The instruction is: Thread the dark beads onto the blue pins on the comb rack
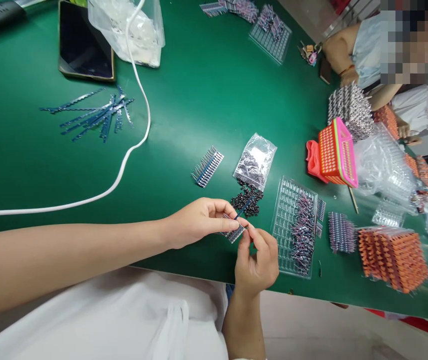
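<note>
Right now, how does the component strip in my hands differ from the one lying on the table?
The held component strip is pinched in your left hand, with your right hand at its end; the loose component strip lies untouched on the green table. Your hands hide part of the held component strip, while the loose one is in full view. Both carry rows of small pieces.

A hand can pass over the broad stretch of green table [206,100] between the white cable [149,117] and the pink-rimmed basket [328,155]. Ahead of the left hand [214,217] lies a row of wired parts [208,167], with a narrow lane between it and the clear bag [257,155]. Dark beads [247,200] obstruct the way beyond the fingers, and the clear tray [286,217] stands just beside the right hand [257,260]
</note>
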Demonstrator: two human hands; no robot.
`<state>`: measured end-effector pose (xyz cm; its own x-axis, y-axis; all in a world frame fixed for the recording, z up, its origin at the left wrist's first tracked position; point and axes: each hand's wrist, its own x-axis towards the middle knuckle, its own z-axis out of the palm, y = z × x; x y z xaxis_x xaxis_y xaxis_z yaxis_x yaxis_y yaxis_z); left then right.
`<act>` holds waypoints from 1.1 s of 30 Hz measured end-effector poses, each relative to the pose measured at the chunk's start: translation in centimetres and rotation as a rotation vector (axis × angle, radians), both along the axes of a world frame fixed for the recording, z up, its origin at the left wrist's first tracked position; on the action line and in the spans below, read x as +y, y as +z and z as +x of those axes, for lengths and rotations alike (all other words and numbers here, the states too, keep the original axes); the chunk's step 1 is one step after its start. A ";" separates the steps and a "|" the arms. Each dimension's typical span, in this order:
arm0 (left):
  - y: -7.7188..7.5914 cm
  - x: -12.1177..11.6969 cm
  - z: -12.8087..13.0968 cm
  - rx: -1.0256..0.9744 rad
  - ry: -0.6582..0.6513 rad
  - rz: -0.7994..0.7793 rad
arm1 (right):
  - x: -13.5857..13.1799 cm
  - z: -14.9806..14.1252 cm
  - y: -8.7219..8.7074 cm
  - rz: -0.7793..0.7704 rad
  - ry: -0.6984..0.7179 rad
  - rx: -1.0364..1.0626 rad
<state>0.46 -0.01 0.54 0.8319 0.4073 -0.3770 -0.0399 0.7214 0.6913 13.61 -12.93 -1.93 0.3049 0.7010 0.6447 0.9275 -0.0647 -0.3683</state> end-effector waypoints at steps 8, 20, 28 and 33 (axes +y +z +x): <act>0.4 -0.1 -0.2 0.014 -0.034 0.156 | -0.1 -0.1 -0.1 -0.003 -0.014 0.029; 0.4 -0.6 -0.3 -0.005 -0.019 0.237 | -0.2 -0.1 0.0 0.035 -0.008 0.092; 0.6 -0.2 -0.2 -0.004 -0.029 0.117 | -0.1 -0.3 0.0 0.030 -0.015 0.157; 0.6 -0.4 -0.3 -0.007 -0.037 0.160 | -0.1 -0.3 0.0 0.027 -0.029 0.179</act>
